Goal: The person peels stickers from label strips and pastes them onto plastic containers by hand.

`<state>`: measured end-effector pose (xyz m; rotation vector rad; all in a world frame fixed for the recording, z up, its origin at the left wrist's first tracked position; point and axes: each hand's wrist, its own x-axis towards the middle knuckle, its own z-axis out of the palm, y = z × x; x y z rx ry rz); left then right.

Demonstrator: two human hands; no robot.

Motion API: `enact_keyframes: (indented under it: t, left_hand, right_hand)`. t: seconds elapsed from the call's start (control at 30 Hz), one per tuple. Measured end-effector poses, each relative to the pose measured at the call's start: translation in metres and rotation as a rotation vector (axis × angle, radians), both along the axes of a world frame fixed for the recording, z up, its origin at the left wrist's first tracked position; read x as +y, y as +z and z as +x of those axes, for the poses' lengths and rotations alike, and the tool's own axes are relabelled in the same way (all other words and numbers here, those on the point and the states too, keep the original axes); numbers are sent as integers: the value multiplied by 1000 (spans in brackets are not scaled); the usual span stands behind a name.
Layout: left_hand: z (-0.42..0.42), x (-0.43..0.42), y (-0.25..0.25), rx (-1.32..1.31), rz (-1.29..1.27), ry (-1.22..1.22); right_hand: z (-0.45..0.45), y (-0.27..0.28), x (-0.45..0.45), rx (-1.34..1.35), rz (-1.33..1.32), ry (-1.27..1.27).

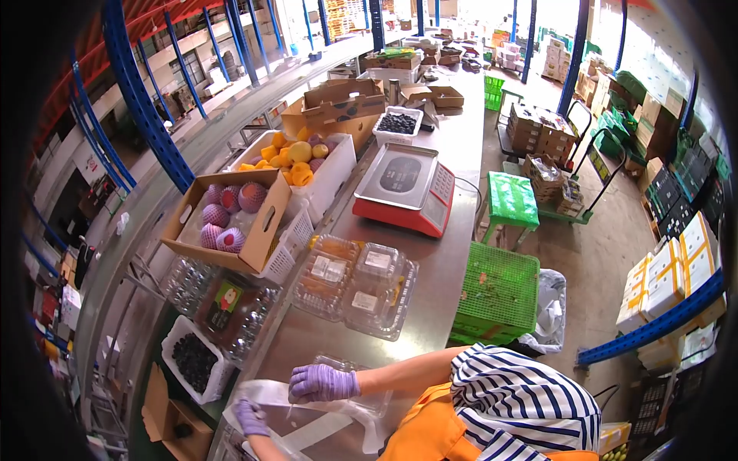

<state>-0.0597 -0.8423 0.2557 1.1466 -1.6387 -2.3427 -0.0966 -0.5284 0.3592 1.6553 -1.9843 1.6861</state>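
The translucent plastic film (pixel 270 393) lies at the lower left of the frame, over the near end of the metal counter (pixel 430 296), with a hand at each side. The right hand (pixel 323 383), in a purple glove, has its fingers curled inward, leaving little opening, at the film's right edge; whether they pinch it cannot be told. The left hand (pixel 251 417), gloved alike, is at the film's left edge, its fingers partly bent and blurred, so its grip cannot be told either. A clear container (pixel 377 401) sits partly hidden beneath the right forearm. Above the hands, toward the middle of the frame, are clear packs (pixel 373 301) side by side on the counter. Left of the film is a white basket (pixel 218 382) of dark fruit (pixel 194 361).
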Motion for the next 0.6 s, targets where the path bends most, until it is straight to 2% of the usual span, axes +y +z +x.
enact_keyframes:
  t: [0.03, 0.07, 0.1, 0.13, 0.17, 0.2, 0.23, 0.27, 0.3, 0.33, 0.37, 0.4, 0.47, 0.6]
  left_hand:
    - [-12, 16, 41, 2, -118, 84]
    - [-28, -16, 22, 184, -10, 58]
    - [-17, -13, 51, 252, -43, 87]
    - [-18, -11, 80, 222, -73, -39]
    - [-20, -2, 99, 134, -227, 64]
    - [-10, -6, 98, 169, -408, 45]
    - [0, -11, 98, 192, -602, 37]
    - [10, -14, 98, 204, -794, 47]
    - [29, 20, 131, 178, -831, 63]
    - [46, 23, 127, 209, -864, 16]
    - [71, 26, 115, 193, -727, 44]
    - [86, 28, 104, 228, -587, 85]
    - [121, 23, 78, 133, -491, 171]
    - [186, 17, 40, -60, -522, 302]
  right_hand:
    - [1, 8, 9, -122, -66, 17]
    - [2, 4, 17, -236, -121, -45]
    - [1, 14, 28, -171, -244, -175]
    - [-3, 34, 49, -253, -62, -237]
    - [-15, 12, 56, -426, -71, -302]
    - [-32, -15, 69, -290, -57, -407]
    - [-39, -29, 83, -137, 102, -570]
    - [-46, -38, 101, -14, 218, -524]
    - [-47, -63, 110, -449, 258, -471]
    - [-41, -71, 117, -582, 301, -397]
    - [-21, -66, 118, -849, 349, -318]
    - [-7, -48, 110, -807, 629, -411]
    - [1, -78, 106, -686, 797, -368]
    - [10, -92, 92, -607, 868, -321]
